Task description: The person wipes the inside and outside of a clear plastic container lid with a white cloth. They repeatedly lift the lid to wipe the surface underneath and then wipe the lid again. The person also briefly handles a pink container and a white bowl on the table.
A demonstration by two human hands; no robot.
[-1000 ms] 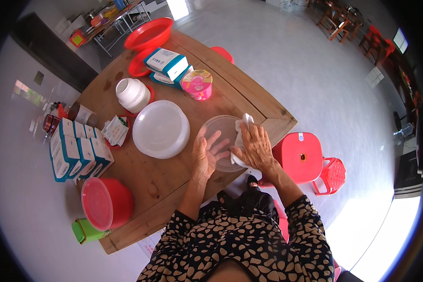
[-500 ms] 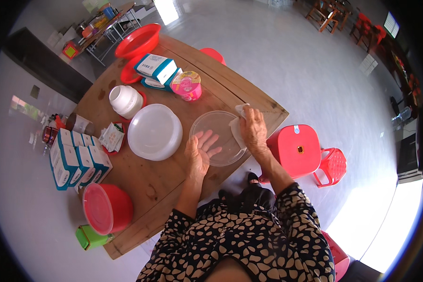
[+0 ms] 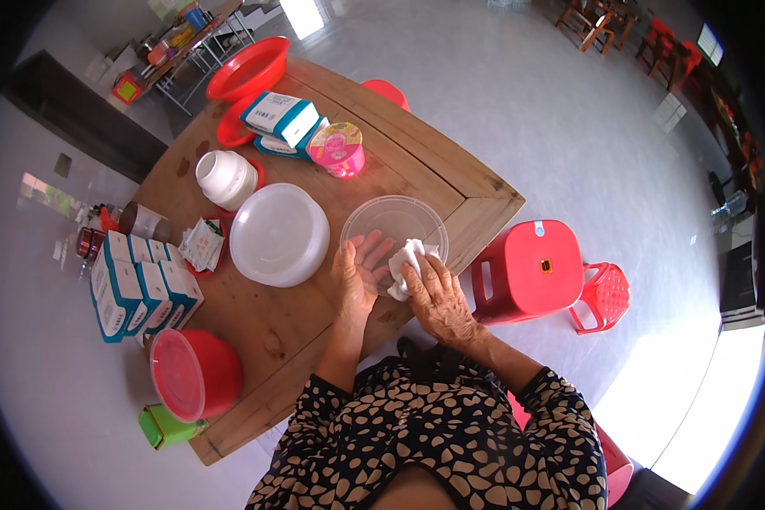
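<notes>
A round clear plastic lid [image 3: 406, 218] is held over the near edge of the wooden table. My left hand [image 3: 356, 276] grips its left rim, thumb on the near side and fingers spread underneath, showing through the plastic. With bent fingers, my right hand [image 3: 440, 304] presses a crumpled white cloth [image 3: 406, 257] against the lid's lower right part. Whether the cloth is fabric or paper is hard to tell. Left of the lid lies a stack of round translucent white lids [image 3: 279, 234].
On the wooden table [image 3: 263, 340] stand white bowls [image 3: 226, 180], teal-and-white boxes [image 3: 149, 285], a pink cup tub [image 3: 337, 149], a red basin [image 3: 248, 70] and a red lidded tub [image 3: 197, 374]. A red stool [image 3: 540, 268] is close by at the right.
My right hand has moved from the lid's right rim toward its near lower part, bringing the now bunched cloth along. My left hand keeps its hold in nearly the same place.
</notes>
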